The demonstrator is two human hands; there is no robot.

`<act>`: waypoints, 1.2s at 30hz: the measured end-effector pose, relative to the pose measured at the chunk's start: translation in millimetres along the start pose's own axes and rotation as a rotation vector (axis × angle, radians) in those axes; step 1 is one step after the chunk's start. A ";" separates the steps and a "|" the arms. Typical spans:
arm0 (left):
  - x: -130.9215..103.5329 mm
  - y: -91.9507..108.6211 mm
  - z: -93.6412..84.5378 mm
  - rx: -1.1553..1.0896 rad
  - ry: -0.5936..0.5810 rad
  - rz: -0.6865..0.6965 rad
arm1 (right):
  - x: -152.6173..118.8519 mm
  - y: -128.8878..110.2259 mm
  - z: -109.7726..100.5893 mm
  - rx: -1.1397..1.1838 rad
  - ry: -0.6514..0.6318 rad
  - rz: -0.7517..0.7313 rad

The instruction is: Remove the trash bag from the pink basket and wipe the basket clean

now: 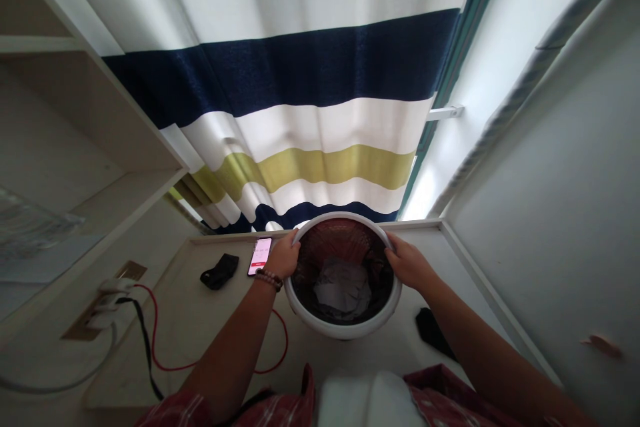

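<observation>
While both hands, left (284,255) and right (407,263), grip the white-rimmed bin (344,331), the phone's (260,254) text is illegibly small.

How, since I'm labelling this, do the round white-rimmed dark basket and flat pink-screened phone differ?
The basket is gripped by the left hand and right hand; the phone lies on the pale tabletop. The basket is round and larger; the phone rectangular. The basket is hollow, holding pale material; the phone is flat, its screen lit.

Two hands (285,255) (407,259), one bin (345,331)
</observation>
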State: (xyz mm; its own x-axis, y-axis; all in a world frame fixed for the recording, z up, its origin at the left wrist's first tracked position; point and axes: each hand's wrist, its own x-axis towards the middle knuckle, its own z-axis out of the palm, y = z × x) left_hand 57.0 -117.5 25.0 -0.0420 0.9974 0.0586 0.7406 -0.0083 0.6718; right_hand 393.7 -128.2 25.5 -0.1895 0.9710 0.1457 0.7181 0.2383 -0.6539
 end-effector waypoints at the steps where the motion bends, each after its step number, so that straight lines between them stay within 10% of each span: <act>1: -0.2 0.4 -0.6 -0.001 -0.004 0.001 | 0.3 0.5 -0.1 0.003 -0.002 -0.003; 36: -3.8 6.2 -0.8 -0.057 -0.016 -0.034 | -0.2 3.9 -2.1 -0.014 -0.048 0.017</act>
State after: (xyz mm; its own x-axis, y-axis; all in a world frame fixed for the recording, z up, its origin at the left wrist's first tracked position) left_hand 61.2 -121.4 29.5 -0.0553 0.9982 0.0235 0.6998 0.0220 0.7140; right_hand 398.0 -127.5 24.5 -0.2088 0.9729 0.0990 0.7309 0.2225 -0.6452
